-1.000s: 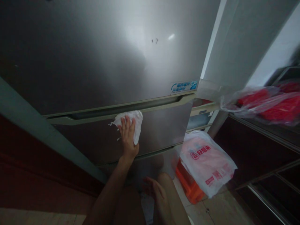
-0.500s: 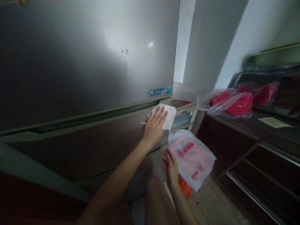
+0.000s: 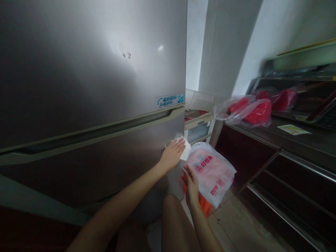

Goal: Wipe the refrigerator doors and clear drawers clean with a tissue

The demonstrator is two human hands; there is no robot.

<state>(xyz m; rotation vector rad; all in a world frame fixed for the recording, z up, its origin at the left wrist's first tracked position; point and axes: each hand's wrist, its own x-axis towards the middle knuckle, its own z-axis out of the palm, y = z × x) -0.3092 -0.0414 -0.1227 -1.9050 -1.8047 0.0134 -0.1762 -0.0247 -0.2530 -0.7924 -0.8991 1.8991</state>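
Observation:
My left hand [image 3: 172, 154] presses a white cloth [image 3: 186, 150] against the right edge of the refrigerator's lower door [image 3: 126, 154]. Its fingers lie flat over the cloth, and part of the cloth is hidden under them. Lower down and to the right is my right hand [image 3: 191, 183], fingers stretched out and slightly bent, with nothing visible in it. Right beside that hand stands a white plastic bag [image 3: 214, 175] with red print; whether the two touch I cannot tell. Above the left hand, a grip recess [image 3: 105, 134] runs between the refrigerator's two doors.
A blue-and-white sticker [image 3: 169, 100] is on the upper door [image 3: 91, 70]. Red items in clear plastic [image 3: 252, 110] lie on the dark counter [image 3: 283, 140] at right. Below it are dark cabinet fronts [image 3: 294, 182]. An orange bag [image 3: 204, 206] sits on the tiled floor [image 3: 233, 220].
My left hand has slid down with the cloth, from the top corner of the lower door to farther down its right edge. My right hand stays about where it was. The view has shifted slightly right.

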